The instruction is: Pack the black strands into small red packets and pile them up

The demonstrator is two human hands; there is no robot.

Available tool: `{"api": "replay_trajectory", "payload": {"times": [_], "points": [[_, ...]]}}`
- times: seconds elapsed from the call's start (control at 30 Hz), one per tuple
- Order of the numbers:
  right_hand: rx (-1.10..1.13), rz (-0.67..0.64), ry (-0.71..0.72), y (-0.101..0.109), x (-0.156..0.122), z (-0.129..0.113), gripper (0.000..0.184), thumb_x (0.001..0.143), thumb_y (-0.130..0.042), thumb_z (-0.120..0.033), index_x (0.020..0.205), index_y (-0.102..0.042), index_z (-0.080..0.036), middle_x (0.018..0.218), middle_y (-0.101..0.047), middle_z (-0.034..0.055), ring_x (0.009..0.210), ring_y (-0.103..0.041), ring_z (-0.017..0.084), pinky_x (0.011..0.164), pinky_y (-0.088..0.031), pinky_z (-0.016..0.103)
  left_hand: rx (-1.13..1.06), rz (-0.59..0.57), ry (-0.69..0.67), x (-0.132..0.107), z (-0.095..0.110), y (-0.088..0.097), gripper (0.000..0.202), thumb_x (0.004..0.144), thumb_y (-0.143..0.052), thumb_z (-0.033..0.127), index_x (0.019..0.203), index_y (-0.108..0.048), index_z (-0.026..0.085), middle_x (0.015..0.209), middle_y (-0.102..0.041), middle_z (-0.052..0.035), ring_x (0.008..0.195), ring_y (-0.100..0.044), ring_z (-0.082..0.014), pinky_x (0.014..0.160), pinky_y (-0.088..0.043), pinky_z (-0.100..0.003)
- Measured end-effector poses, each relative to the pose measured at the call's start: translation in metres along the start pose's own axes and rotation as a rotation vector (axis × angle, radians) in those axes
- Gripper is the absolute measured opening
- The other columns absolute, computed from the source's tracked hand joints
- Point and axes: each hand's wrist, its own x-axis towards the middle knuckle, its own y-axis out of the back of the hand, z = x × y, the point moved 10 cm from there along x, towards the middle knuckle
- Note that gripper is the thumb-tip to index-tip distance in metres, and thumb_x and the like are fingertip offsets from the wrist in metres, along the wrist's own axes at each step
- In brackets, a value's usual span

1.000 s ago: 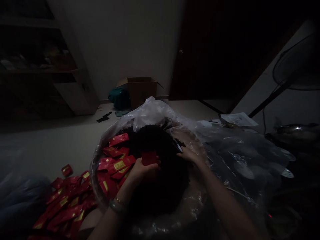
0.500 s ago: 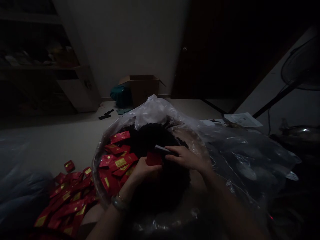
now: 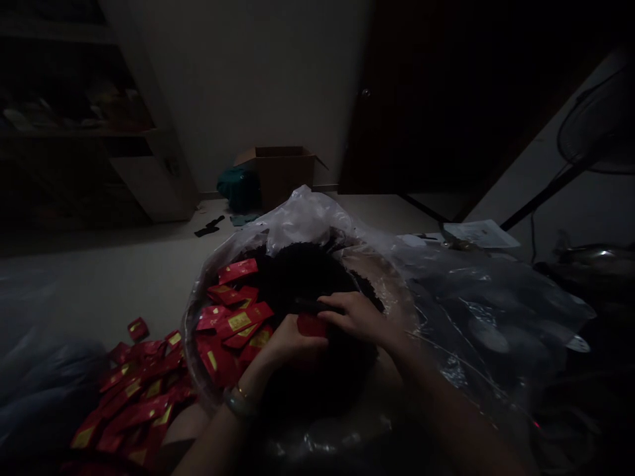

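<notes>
My left hand point(image 3: 292, 342) is closed around a small red packet point(image 3: 312, 325), its thumb along the near side. Close beside it, my right hand point(image 3: 354, 314) grips a narrow, flat tool point(image 3: 311, 305) that now looks dark; its exact kind is hard to make out in the dim light. Both hands are over a heap of dark, loose material like dried tea leaves point(image 3: 307, 268), inside a round container lined with clear plastic point(image 3: 191, 330). Several red packets with gold labels point(image 3: 241, 322) lie on the left part of the heap. The packet's opening is not clearly visible.
More red packets point(image 3: 141, 400) are piled outside the container at left. Clear plastic sheeting point(image 3: 471, 297) spreads to the right, near a paper sheet point(image 3: 481, 233). Behind stand an open cardboard box point(image 3: 285, 175) and a teal bag point(image 3: 239, 188). A fan point(image 3: 598, 129) is at far right.
The flat tool in my right hand has tilted and lowered toward the packet, turning from a pale shine to dark. My left hand and its packet have shifted slightly right and down.
</notes>
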Motion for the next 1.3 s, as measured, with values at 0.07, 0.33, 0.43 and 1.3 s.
{"api": "replay_trajectory", "payload": {"times": [0.07, 0.33, 0.43, 1.3], "points": [[-0.013, -0.009, 0.001, 0.001, 0.000, -0.002, 0.027, 0.086, -0.058, -0.032, 0.109, -0.069, -0.025, 0.100, -0.073, 0.0046, 0.088, -0.067, 0.020, 0.078, -0.048, 0.029, 0.008, -0.031, 0.009, -0.001, 0.001, -0.003, 0.036, 0.048, -0.081, 0.018, 0.081, -0.067, 0.012, 0.066, -0.062, 0.0020, 0.064, -0.055, -0.0126, 0.062, -0.045, -0.024], [-0.040, -0.037, -0.017, 0.000, 0.001, -0.004, 0.023, 0.087, -0.058, -0.029, 0.106, -0.070, -0.023, 0.094, -0.072, 0.0039, 0.085, -0.066, 0.019, 0.074, -0.047, 0.026, 0.035, -0.079, 0.096, -0.001, -0.018, -0.003, 0.030, 0.048, -0.082, 0.022, 0.064, -0.059, 0.012, 0.057, -0.052, 0.0055, 0.053, -0.043, -0.0069, 0.052, -0.035, -0.020], [-0.012, -0.035, -0.036, 0.002, 0.000, 0.000, 0.028, 0.085, -0.060, -0.032, 0.111, -0.068, -0.023, 0.103, -0.072, 0.0053, 0.092, -0.066, 0.021, 0.080, -0.047, 0.029, 0.020, -0.069, 0.083, 0.000, -0.017, -0.002, 0.031, 0.048, -0.082, 0.022, 0.070, -0.063, 0.011, 0.061, -0.057, 0.0031, 0.056, -0.048, -0.0090, 0.054, -0.038, -0.022], [0.027, 0.010, 0.023, 0.004, 0.002, 0.005, 0.031, 0.082, -0.062, -0.032, 0.110, -0.069, -0.021, 0.103, -0.072, 0.0067, 0.092, -0.067, 0.023, 0.080, -0.049, 0.031, 0.041, -0.028, 0.043, -0.002, -0.006, -0.002, 0.032, 0.048, -0.084, 0.024, 0.070, -0.065, 0.012, 0.060, -0.060, 0.0028, 0.058, -0.052, -0.0111, 0.058, -0.041, -0.024]]}}
